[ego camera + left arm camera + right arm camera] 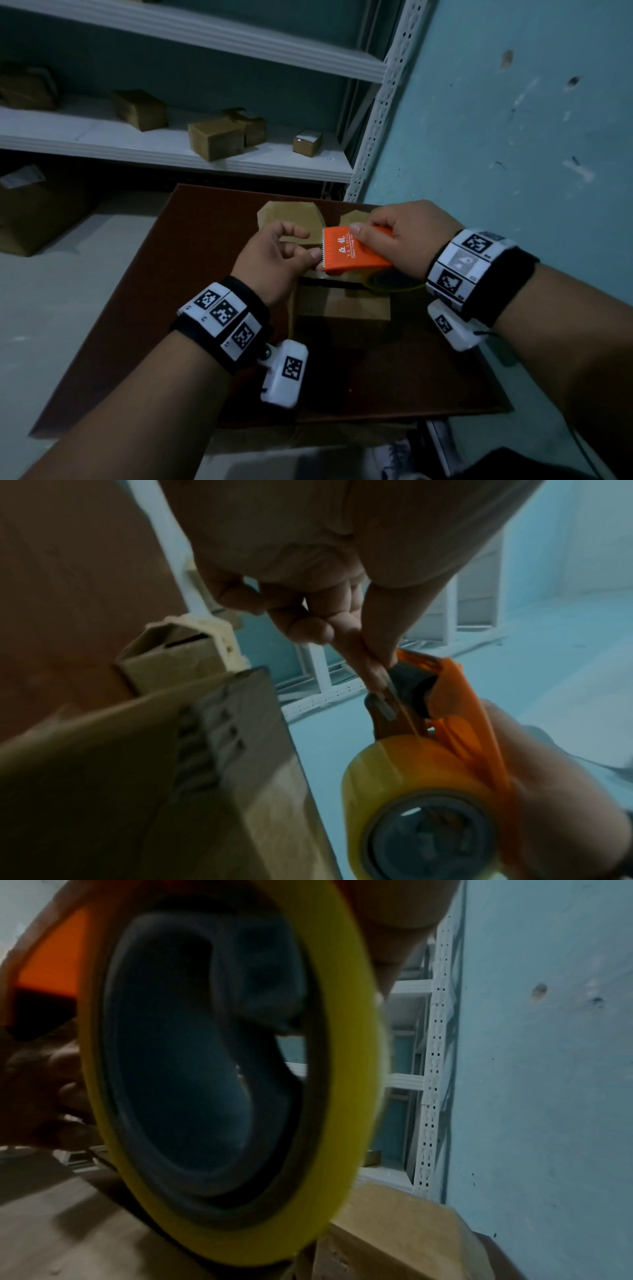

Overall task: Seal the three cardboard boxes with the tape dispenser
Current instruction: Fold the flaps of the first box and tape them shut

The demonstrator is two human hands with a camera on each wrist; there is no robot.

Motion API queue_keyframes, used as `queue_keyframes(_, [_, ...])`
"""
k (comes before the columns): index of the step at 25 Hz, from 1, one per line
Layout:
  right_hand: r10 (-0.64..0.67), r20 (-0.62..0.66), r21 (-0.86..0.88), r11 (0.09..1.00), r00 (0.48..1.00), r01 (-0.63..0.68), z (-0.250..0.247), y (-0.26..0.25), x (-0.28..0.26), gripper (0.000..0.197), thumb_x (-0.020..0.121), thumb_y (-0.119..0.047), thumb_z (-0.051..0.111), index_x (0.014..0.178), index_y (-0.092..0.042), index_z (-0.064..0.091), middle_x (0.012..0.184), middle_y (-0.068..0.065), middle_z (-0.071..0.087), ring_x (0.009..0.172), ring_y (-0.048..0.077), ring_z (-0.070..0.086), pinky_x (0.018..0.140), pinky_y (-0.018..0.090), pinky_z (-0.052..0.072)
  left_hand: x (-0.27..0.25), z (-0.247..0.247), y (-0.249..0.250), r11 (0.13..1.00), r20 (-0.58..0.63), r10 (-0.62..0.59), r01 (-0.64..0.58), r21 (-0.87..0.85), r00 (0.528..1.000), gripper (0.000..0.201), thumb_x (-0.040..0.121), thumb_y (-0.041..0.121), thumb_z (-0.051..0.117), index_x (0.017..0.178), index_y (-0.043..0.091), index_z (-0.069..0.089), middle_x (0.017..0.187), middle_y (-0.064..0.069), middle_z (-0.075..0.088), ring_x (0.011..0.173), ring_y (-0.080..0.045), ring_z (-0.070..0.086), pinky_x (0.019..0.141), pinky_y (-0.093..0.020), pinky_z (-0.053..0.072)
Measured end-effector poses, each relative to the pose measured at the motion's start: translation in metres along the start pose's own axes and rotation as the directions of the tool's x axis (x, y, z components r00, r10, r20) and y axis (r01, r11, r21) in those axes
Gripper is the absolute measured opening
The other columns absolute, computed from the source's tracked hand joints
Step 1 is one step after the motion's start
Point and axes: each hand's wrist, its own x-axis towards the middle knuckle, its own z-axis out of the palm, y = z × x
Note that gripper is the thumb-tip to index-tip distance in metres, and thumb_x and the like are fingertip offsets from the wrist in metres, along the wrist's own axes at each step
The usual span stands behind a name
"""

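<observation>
Over the worktop (144, 308): we see the right hand (407, 236) gripping the orange tape dispenser (352, 251) above a cardboard box (342, 305); left hand (274, 260) fingers (371, 666) pinch its tape end.

counter (144, 325): in front of shelf rack, wall to its right
near box (342, 305): on counter, below both hands
far boxes (287, 212): on counter, behind near box
tape dispenser (356, 251): above near box, between left hand (274, 260) and right hand (407, 236)
shelf (171, 147): behind counter, several boxes on it
</observation>
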Motion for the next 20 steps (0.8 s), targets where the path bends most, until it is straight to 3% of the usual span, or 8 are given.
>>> queue_keyframes(2, [0.014,0.018,-0.023,1.000,1.000,-0.013,-0.009,0.006,-0.002,0.041,0.098,-0.078,0.032,0.084,-0.045,0.053,0.080,-0.017,0.058,0.075,0.002,0.055,0.073,0.034,0.047,-0.002,-0.006,0.004,0.998,-0.051,0.027,-0.024,0.052,0.998,0.029,0.093,0.014,0.078,0.110,0.018,0.055,0.075,-0.003,0.076,0.070,-0.027,0.073,0.066,-0.040,0.055])
queue_keyframes(3, [0.030,0.031,-0.029,0.999,0.999,-0.029,-0.013,0.010,-0.002,0.045,0.097,-0.079,0.031,0.089,-0.043,0.056,0.082,-0.015,0.060,0.076,0.004,0.056,0.074,0.035,0.049,-0.002,-0.010,0.005,0.997,-0.064,0.037,-0.033,0.066,0.997,0.029,0.093,0.013,0.078,0.108,0.016,0.054,0.073,-0.003,0.076,0.070,-0.023,0.075,0.066,-0.038,0.056])
queue_keyframes(5, [0.047,0.038,-0.049,0.998,0.998,-0.045,-0.020,0.017,-0.004,0.056,0.097,-0.079,0.030,0.097,-0.034,0.064,0.084,-0.010,0.065,0.077,0.009,0.060,0.077,0.036,0.053,-0.005,-0.015,0.008,0.997,-0.061,0.048,-0.043,0.067,0.997,0.028,0.093,0.009,0.077,0.104,0.013,0.052,0.066,-0.001,0.074,0.062,-0.010,0.073,0.059,-0.027,0.053])
queue_keyframes(8, [0.043,0.045,-0.076,0.996,0.998,-0.039,-0.021,0.026,-0.007,0.063,0.093,-0.082,0.026,0.096,-0.032,0.065,0.082,-0.008,0.066,0.077,0.012,0.062,0.075,0.035,0.051,-0.009,-0.020,0.013,0.995,-0.061,0.035,-0.029,0.092,0.998,0.026,0.093,0.006,0.076,0.102,0.009,0.051,0.061,0.001,0.069,0.057,-0.003,0.070,0.055,-0.018,0.050])
queue_keyframes(11, [0.061,0.081,-0.099,0.994,0.995,-0.053,-0.021,0.033,-0.011,0.074,0.081,-0.088,0.016,0.089,-0.032,0.063,0.079,-0.007,0.065,0.075,0.014,0.062,0.072,0.034,0.049,-0.009,-0.029,0.014,0.995,-0.076,-0.036,0.043,0.086,0.996,0.029,0.091,0.011,0.079,0.106,0.008,0.054,0.071,-0.006,0.075,0.068,-0.014,0.075,0.071,-0.037,0.058])
queue_keyframes(13, [0.069,0.106,-0.115,0.992,0.992,-0.056,-0.018,0.032,-0.013,0.068,0.084,-0.086,0.019,0.087,-0.033,0.060,0.079,-0.007,0.064,0.074,0.013,0.061,0.070,0.033,0.046,-0.009,-0.033,0.013,0.988,-0.059,-0.088,0.095,0.118,0.994,0.034,0.089,0.020,0.083,0.109,0.008,0.058,0.077,-0.007,0.078,0.076,-0.020,0.076,0.079,-0.043,0.057])
queue_keyframes(16, [0.064,0.123,-0.126,0.991,0.990,-0.049,-0.010,0.026,-0.015,0.057,0.094,-0.080,0.025,0.092,-0.035,0.060,0.081,-0.009,0.062,0.075,0.011,0.060,0.071,0.033,0.046,-0.009,-0.038,0.015,0.974,-0.043,-0.159,0.164,0.157,0.986,0.041,0.084,0.026,0.086,0.112,0.012,0.060,0.077,0.000,0.079,0.069,-0.010,0.073,0.065,-0.029,0.053])
queue_keyframes(20, [0.087,0.186,-0.220,0.974,0.979,-0.045,0.000,0.019,-0.010,0.060,0.097,-0.080,0.023,0.104,-0.035,0.062,0.084,-0.010,0.062,0.077,0.011,0.059,0.076,0.036,0.053,-0.005,-0.040,0.007,0.951,-0.058,-0.219,0.227,0.211,0.974,0.037,0.086,0.021,0.085,0.108,0.013,0.056,0.078,-0.001,0.079,0.057,-0.003,0.070,0.042,-0.014,0.045])
